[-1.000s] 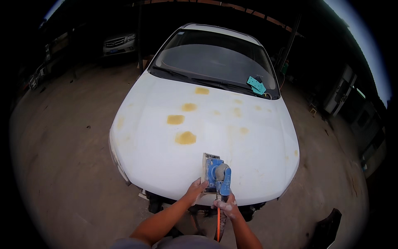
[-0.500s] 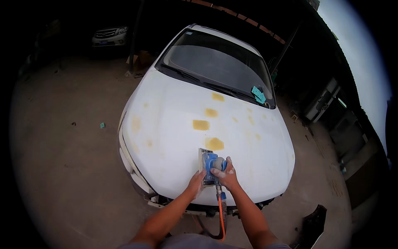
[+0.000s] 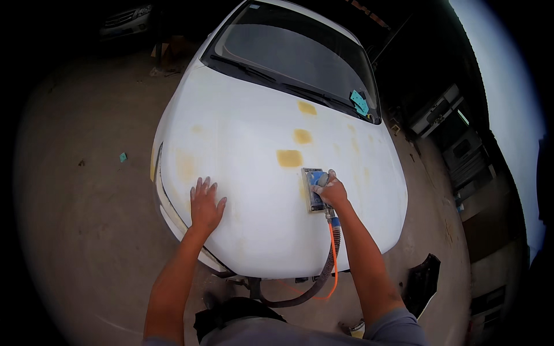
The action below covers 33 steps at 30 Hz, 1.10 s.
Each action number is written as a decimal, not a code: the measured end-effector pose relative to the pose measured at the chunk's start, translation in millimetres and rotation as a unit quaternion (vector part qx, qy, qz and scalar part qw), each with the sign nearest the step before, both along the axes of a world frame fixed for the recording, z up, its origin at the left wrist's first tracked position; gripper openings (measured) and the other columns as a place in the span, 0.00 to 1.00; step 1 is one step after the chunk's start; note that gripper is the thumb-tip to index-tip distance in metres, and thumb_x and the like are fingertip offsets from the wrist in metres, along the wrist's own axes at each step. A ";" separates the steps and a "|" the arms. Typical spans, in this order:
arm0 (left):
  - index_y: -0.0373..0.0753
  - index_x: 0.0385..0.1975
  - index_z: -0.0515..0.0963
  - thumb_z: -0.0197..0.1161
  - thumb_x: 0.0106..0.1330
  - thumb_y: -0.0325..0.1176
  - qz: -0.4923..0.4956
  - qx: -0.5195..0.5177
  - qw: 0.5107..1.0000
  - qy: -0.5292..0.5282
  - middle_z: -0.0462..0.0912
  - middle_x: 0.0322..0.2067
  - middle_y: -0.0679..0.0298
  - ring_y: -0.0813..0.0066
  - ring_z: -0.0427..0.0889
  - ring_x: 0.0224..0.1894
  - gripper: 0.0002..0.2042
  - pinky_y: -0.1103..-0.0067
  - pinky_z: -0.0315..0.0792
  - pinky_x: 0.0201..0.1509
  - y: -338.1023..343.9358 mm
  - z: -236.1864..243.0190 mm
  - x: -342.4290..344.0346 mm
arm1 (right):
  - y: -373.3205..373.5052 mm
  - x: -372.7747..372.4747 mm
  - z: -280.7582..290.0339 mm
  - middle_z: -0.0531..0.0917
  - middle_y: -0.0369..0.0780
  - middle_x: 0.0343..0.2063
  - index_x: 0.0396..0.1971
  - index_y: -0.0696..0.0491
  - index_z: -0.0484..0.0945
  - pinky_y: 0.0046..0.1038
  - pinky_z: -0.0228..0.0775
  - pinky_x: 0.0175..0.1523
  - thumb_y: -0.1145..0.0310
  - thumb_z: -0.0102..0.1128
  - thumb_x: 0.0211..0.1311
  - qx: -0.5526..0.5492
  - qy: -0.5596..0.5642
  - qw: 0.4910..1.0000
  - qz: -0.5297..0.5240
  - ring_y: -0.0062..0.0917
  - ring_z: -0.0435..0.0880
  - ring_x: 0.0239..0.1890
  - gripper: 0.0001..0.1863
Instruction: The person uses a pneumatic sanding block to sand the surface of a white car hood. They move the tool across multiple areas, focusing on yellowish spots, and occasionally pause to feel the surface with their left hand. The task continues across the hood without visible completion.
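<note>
A white car hood (image 3: 254, 230) fills the middle of the view, marked with yellowish patches. My right hand (image 3: 333, 190) grips a blue pneumatic sander (image 3: 314, 193) with a rectangular pad, which rests on the hood over part of a yellow patch (image 3: 302, 185). From the sander's rear run an orange air line (image 3: 333, 242) and a ribbed dark hose (image 3: 330, 266), down over the hood's front edge. My left hand (image 3: 206, 206) lies flat on the left side of the hood, fingers spread, holding nothing. White dust coats the fingers of both hands.
Teal sanding sheets (image 3: 359, 102) lie at the windshield's lower right corner, beside the wiper. A black curved panel (image 3: 422, 282) stands on the floor at right. Another car (image 3: 126, 23) is parked at the far left. A small teal scrap (image 3: 123, 157) lies on the floor.
My left hand has let go of the sander and moved left onto the hood. My right hand has moved the sander forward and right, over the nearest yellow patch. The view has shifted.
</note>
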<state>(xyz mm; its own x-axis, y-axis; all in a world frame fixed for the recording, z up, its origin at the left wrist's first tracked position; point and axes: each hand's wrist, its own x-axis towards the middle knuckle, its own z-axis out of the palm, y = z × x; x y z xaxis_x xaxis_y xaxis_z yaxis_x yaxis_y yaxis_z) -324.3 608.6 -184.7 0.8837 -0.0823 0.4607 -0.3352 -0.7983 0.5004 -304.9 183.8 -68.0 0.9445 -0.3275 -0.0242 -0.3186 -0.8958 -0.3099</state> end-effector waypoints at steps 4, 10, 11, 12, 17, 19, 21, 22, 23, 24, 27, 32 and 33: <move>0.34 0.72 0.69 0.57 0.76 0.47 0.039 0.140 0.988 0.060 0.60 0.77 0.51 0.48 0.52 0.81 0.30 0.50 0.46 0.82 16.3 13.6 66.4 | 12.3 10.8 16.8 0.82 0.56 0.59 0.76 0.64 0.53 0.35 0.74 0.65 0.47 0.76 0.56 0.025 -0.005 1.000 -0.005 0.46 0.82 0.62 0.58; 0.39 0.75 0.65 0.53 0.79 0.48 0.049 0.193 0.977 0.078 0.56 0.79 0.55 0.50 0.50 0.82 0.30 0.47 0.46 0.82 12.0 23.2 87.4 | 20.9 -6.7 24.6 0.84 0.55 0.56 0.75 0.61 0.59 0.37 0.74 0.65 0.49 0.76 0.56 0.006 0.077 0.996 0.043 0.47 0.83 0.61 0.54; 0.39 0.76 0.65 0.52 0.79 0.48 0.056 0.205 0.973 0.095 0.55 0.80 0.55 0.50 0.49 0.82 0.30 0.47 0.46 0.82 12.2 24.8 88.8 | 18.5 -6.7 26.4 0.84 0.54 0.56 0.74 0.59 0.61 0.36 0.74 0.65 0.49 0.77 0.55 -0.006 0.030 0.999 0.027 0.46 0.83 0.60 0.52; 0.40 0.76 0.64 0.52 0.79 0.48 0.035 0.211 0.974 0.078 0.55 0.80 0.55 0.51 0.49 0.82 0.30 0.47 0.46 0.82 12.3 26.5 93.2 | 16.4 -5.7 28.5 0.84 0.54 0.56 0.74 0.59 0.61 0.36 0.74 0.65 0.48 0.77 0.55 0.024 -0.001 1.000 0.001 0.46 0.83 0.61 0.53; 0.45 0.77 0.63 0.49 0.80 0.47 -0.017 0.251 0.966 0.068 0.55 0.80 0.57 0.53 0.49 0.82 0.29 0.49 0.47 0.82 15.7 42.2 160.6 | 25.0 3.4 30.7 0.87 0.51 0.51 0.75 0.62 0.60 0.35 0.75 0.63 0.48 0.76 0.56 0.014 -0.005 1.000 -0.025 0.44 0.85 0.58 0.54; 0.46 0.77 0.64 0.50 0.80 0.46 -0.033 0.246 0.966 0.068 0.55 0.80 0.58 0.53 0.50 0.82 0.28 0.49 0.48 0.82 20.1 44.5 193.2 | 37.2 -1.6 25.2 0.88 0.51 0.50 0.75 0.61 0.59 0.36 0.76 0.63 0.47 0.76 0.56 0.000 0.074 0.997 -0.004 0.44 0.86 0.57 0.55; 0.45 0.77 0.64 0.51 0.79 0.43 -0.037 0.255 0.965 0.058 0.55 0.80 0.59 0.54 0.50 0.82 0.28 0.49 0.49 0.82 23.8 47.0 225.7 | 46.3 -4.9 22.7 0.88 0.51 0.50 0.75 0.61 0.59 0.36 0.76 0.63 0.46 0.76 0.55 -0.027 0.016 0.999 -0.038 0.44 0.86 0.57 0.55; 0.44 0.77 0.64 0.51 0.79 0.42 -0.042 0.252 0.965 0.054 0.55 0.80 0.59 0.54 0.50 0.82 0.28 0.49 0.50 0.81 24.5 48.7 239.9 | 51.0 -7.6 21.7 0.88 0.52 0.50 0.75 0.62 0.60 0.36 0.76 0.63 0.46 0.76 0.55 -0.035 0.022 0.997 -0.065 0.43 0.86 0.57 0.55; 0.43 0.77 0.63 0.51 0.78 0.42 -0.045 0.254 0.965 0.048 0.55 0.80 0.59 0.54 0.50 0.82 0.28 0.49 0.50 0.81 24.7 51.8 255.2 | 52.8 -7.2 24.1 0.87 0.53 0.51 0.74 0.61 0.61 0.36 0.75 0.64 0.46 0.77 0.54 0.057 -0.004 0.992 -0.116 0.43 0.85 0.58 0.55; 0.43 0.77 0.63 0.52 0.78 0.41 -0.037 0.269 0.961 0.054 0.55 0.80 0.58 0.54 0.50 0.82 0.28 0.49 0.50 0.81 25.2 54.3 266.7 | 56.0 -8.4 25.7 0.87 0.53 0.52 0.74 0.61 0.61 0.36 0.75 0.64 0.47 0.78 0.54 0.074 0.030 0.990 -0.118 0.43 0.85 0.58 0.54; 0.39 0.76 0.63 0.53 0.77 0.39 -0.046 0.249 0.966 0.054 0.55 0.80 0.58 0.53 0.50 0.82 0.29 0.48 0.50 0.81 22.6 59.7 284.5 | 68.8 -6.6 32.6 0.86 0.54 0.53 0.73 0.59 0.63 0.35 0.74 0.66 0.48 0.80 0.52 -0.004 0.032 0.991 -0.126 0.44 0.85 0.59 0.53; 0.37 0.75 0.64 0.53 0.75 0.38 -0.061 0.225 0.970 0.071 0.55 0.80 0.57 0.52 0.50 0.82 0.29 0.48 0.50 0.81 25.6 59.7 281.4 | 90.9 -3.4 38.3 0.80 0.58 0.60 0.75 0.63 0.59 0.36 0.70 0.70 0.44 0.80 0.52 0.070 0.067 0.979 -0.182 0.47 0.80 0.65 0.59; 0.37 0.75 0.64 0.53 0.75 0.38 -0.050 0.230 0.970 0.067 0.55 0.80 0.57 0.52 0.49 0.82 0.29 0.48 0.50 0.81 25.9 60.5 282.5 | 94.1 -2.2 37.8 0.80 0.58 0.60 0.75 0.63 0.59 0.36 0.69 0.70 0.43 0.80 0.52 0.088 0.012 0.975 -0.205 0.47 0.80 0.65 0.59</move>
<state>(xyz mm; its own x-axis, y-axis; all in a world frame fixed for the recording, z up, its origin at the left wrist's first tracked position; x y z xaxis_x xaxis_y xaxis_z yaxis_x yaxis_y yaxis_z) -41.8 634.5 -124.2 0.9101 -0.3404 0.2364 -0.3791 -0.9143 0.1429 -307.1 278.0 -30.3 0.7330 -0.6668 -0.1345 -0.6484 -0.6251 -0.4346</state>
